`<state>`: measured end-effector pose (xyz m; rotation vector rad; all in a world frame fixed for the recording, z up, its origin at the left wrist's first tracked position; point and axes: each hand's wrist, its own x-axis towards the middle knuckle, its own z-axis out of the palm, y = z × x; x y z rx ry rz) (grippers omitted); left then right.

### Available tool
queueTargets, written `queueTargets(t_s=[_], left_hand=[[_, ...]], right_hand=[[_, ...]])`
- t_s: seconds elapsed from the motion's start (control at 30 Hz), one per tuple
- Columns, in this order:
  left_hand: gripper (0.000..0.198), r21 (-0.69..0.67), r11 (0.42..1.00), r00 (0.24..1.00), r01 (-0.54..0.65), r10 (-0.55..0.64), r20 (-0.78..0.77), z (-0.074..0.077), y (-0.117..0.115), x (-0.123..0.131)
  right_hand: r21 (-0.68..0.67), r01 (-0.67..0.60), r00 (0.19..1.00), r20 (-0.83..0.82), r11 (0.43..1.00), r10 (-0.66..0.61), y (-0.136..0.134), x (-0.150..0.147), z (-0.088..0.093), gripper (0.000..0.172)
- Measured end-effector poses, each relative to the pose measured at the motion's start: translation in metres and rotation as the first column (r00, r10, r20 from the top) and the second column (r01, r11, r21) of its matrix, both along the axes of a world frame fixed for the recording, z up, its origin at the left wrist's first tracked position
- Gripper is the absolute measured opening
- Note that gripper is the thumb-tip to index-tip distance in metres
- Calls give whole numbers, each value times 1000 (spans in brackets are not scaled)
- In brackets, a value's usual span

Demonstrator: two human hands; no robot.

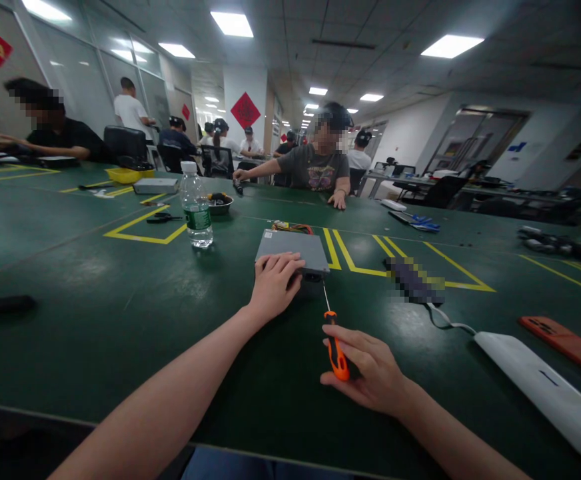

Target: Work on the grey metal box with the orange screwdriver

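A grey metal box (298,247) with a dark socket on its near side lies flat on the green table (155,347). Coloured wires show behind its far edge. My left hand (276,283) rests on the box's near left part, fingers over its top. My right hand (368,367) holds an orange and black screwdriver (337,353) by the handle. The screwdriver's thin shaft points away from me, its tip at the box's near right corner; whether it touches is too small to tell.
Left of the box stands a water bottle (198,210), near a metal bowl (219,203) and black pliers (163,217). At right lie a white power bank (540,387), an orange phone (565,343) and blue-handled tools (423,223). A person (315,160) sits across the table.
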<state>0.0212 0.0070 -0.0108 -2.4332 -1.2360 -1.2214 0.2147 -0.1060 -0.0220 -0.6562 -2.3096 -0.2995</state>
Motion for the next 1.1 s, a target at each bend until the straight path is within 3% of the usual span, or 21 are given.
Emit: queueTargets(t_s=[0.13, 0.27, 0.57, 0.73, 1.1], left_hand=[[22, -4, 1000, 1000, 0, 0, -1, 1, -1, 0], [23, -1, 1000, 1000, 3, -3, -2, 2, -1, 0], [23, -4, 1000, 1000, -4, 4, -20, 3, -1, -1], [23, -6, 1000, 999, -31, 31, -29, 3, -2, 0], [23, -38, 998, 997, -47, 44, -59, 6, -4, 1]], right_hand=[[-59, 5, 1000, 12, 998, -4, -1, 2, 1, 44], [15, 41, 992, 120, 999, -42, -4, 2, 7, 34], [51, 36, 998, -54, 998, -33, 0, 1, 3, 31], [-11, 26, 999, -25, 1000, -26, -1, 3, 2, 36], [38, 93, 993, 67, 995, -96, -2, -2, 5, 35]])
